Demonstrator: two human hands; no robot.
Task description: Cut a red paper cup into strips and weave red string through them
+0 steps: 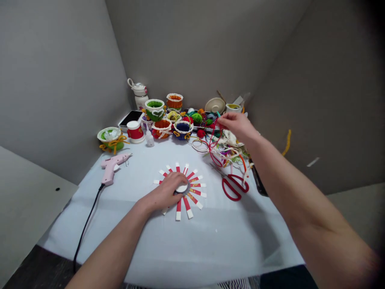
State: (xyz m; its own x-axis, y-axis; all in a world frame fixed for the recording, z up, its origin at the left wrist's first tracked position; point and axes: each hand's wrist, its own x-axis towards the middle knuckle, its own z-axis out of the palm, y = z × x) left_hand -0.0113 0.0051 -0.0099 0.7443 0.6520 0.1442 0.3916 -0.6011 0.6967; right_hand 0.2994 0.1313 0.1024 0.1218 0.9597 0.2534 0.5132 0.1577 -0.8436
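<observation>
A paper cup (188, 208) cut into red and white strips lies fanned out like a sun on the table. My left hand (171, 186) grips its round middle, the fingers curled over a white disc (181, 187) with a grey ring around it. Raised over the back right, my right hand (236, 122) pinches red yarn (211, 149), which hangs in loops towards the table. A small teal tip (218, 114) shows at those fingertips; what it belongs to is hidden. Red-handled scissors (231, 186) lie beneath the right forearm, blades pointing up-left.
A pink glue gun (112, 166) with a black cord lies at left. Behind stand yarn-wrapped cups (183, 130), a red-and-white cup (135, 132), a small glue bottle (149, 138) and a white drinking bottle (140, 94). Tangled yarn (233, 152) and yarn balls (197, 118) crowd the back right.
</observation>
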